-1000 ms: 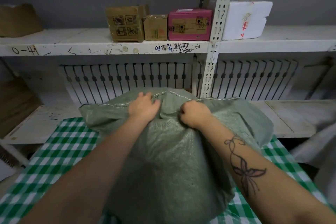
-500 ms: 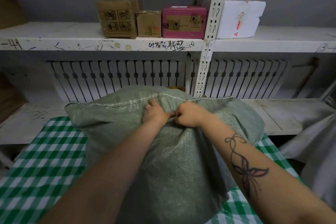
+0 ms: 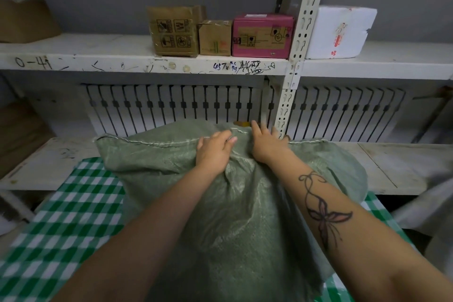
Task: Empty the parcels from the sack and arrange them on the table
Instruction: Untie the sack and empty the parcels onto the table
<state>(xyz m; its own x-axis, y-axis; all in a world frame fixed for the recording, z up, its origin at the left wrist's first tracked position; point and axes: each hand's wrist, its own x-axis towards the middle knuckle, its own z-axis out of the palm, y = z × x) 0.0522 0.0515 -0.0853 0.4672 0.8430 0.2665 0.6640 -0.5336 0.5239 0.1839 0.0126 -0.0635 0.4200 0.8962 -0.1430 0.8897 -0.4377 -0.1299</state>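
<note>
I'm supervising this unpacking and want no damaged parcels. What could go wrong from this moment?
1. The white stitched seam of the green woven plastic sack looks sewn shut. With the left hand and right hand working at it, it might give suddenly and spill parcels.
2. The bulging sack fills much of the green-and-white checked table and reaches its right edge, so parcels may roll off.

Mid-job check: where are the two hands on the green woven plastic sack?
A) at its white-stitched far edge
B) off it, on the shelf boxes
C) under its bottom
A: the left hand and the right hand both lie on the green woven sack beside its white-stitched seam.
</note>
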